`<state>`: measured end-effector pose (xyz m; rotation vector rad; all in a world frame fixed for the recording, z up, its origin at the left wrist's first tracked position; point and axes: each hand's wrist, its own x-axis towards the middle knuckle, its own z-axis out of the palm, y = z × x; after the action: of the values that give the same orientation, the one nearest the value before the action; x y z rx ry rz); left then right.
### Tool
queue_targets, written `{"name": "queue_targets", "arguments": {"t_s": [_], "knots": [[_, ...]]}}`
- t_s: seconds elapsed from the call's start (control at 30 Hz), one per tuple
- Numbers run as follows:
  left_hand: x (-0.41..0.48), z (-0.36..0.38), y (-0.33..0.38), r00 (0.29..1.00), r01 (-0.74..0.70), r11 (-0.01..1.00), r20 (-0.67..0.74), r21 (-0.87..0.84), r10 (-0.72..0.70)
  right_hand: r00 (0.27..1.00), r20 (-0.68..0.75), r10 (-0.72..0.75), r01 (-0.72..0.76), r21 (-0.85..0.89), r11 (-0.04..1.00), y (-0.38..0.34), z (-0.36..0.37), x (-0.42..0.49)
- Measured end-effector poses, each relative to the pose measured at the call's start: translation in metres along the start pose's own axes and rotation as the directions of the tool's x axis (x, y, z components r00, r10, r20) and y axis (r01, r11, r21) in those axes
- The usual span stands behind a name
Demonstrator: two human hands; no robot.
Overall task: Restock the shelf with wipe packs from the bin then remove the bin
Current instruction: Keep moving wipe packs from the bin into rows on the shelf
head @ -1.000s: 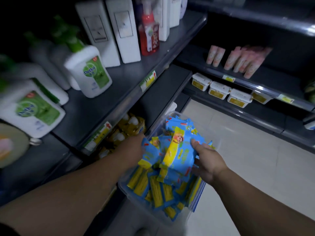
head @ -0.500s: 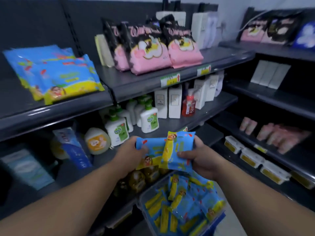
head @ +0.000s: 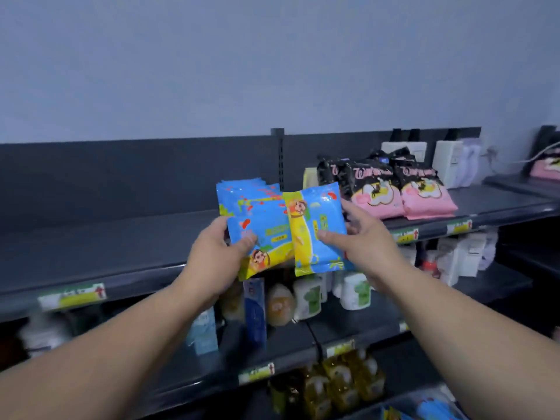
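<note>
I hold two blue and yellow wipe packs up at the front edge of the top shelf (head: 121,237). My left hand (head: 216,256) grips the left wipe pack (head: 266,237), thumb on its front. My right hand (head: 366,241) grips the right wipe pack (head: 318,228) from the side. Behind them several matching wipe packs (head: 242,195) stand on the shelf. Only a corner of the bin (head: 424,409), with blue packs in it, shows at the bottom edge.
Pink and black bags (head: 394,189) fill the top shelf to the right of the wipes. White boxes (head: 448,165) stand behind them. The shelf below holds soap bottles (head: 351,292) and cartons (head: 254,310). Yellow bottles (head: 339,380) sit on the lowest shelf.
Both hands lifted the two packs out of the bin and raised them to the top shelf. My view tilted up, so the bin dropped almost out of sight.
</note>
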<state>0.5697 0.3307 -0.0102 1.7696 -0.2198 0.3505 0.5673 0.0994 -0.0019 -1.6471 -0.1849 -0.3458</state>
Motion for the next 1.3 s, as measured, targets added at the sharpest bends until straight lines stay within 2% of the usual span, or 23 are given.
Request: {"name": "queue_targets", "arguments": {"t_s": [0.1, 0.27, 0.5, 0.6, 0.7, 0.8, 0.93, 1.0, 1.2, 1.3], "knots": [[0.014, -0.056, 0.002, 0.997, -0.022, 0.998, -0.076, 0.050, 0.026, 0.995, 0.057, -0.086, 0.090, -0.070, 0.994, -0.021, 0.055, 0.019], [0.049, -0.156, -0.010, 0.987, -0.021, 0.994, -0.157, 0.103, 0.037, 0.982, 0.141, -0.125, 0.146, -0.147, 0.978, -0.043, 0.154, 0.052], [0.106, -0.279, -0.046, 0.981, 0.031, 0.986, -0.192, 0.167, 0.001, 0.978, 0.208, -0.019, 0.061, -0.196, 0.979, -0.062, 0.271, 0.097], [0.132, -0.310, -0.065, 0.981, 0.066, 0.979, -0.193, 0.193, -0.028, 0.972, 0.235, 0.013, 0.057, -0.286, 0.957, -0.060, 0.296, 0.117], [0.156, -0.325, -0.082, 0.980, 0.094, 0.971, -0.191, 0.219, -0.052, 0.985, 0.174, 0.021, 0.052, -0.407, 0.912, -0.054, 0.309, 0.138], [0.179, -0.332, -0.098, 0.980, 0.133, 0.958, -0.180, 0.255, -0.088, 0.993, 0.115, -0.013, 0.077, -0.571, 0.817, -0.050, 0.315, 0.159], [0.208, -0.331, -0.116, 0.977, 0.184, 0.964, -0.147, 0.193, -0.157, 0.983, 0.180, -0.028, 0.156, -0.752, 0.641, -0.043, 0.316, 0.187], [0.222, -0.325, -0.124, 0.975, 0.210, 0.965, -0.110, 0.158, -0.194, 0.974, 0.227, 0.003, 0.181, -0.785, 0.592, -0.039, 0.314, 0.204], [0.262, -0.288, -0.142, 0.955, 0.297, 0.954, -0.006, 0.045, -0.297, 0.920, 0.363, 0.148, 0.165, -0.701, 0.694, -0.028, 0.307, 0.255], [0.280, -0.272, -0.154, 0.947, 0.321, 0.945, -0.006, 0.058, -0.322, 0.870, 0.450, 0.202, 0.195, -0.689, 0.698, -0.013, 0.313, 0.275]]}}
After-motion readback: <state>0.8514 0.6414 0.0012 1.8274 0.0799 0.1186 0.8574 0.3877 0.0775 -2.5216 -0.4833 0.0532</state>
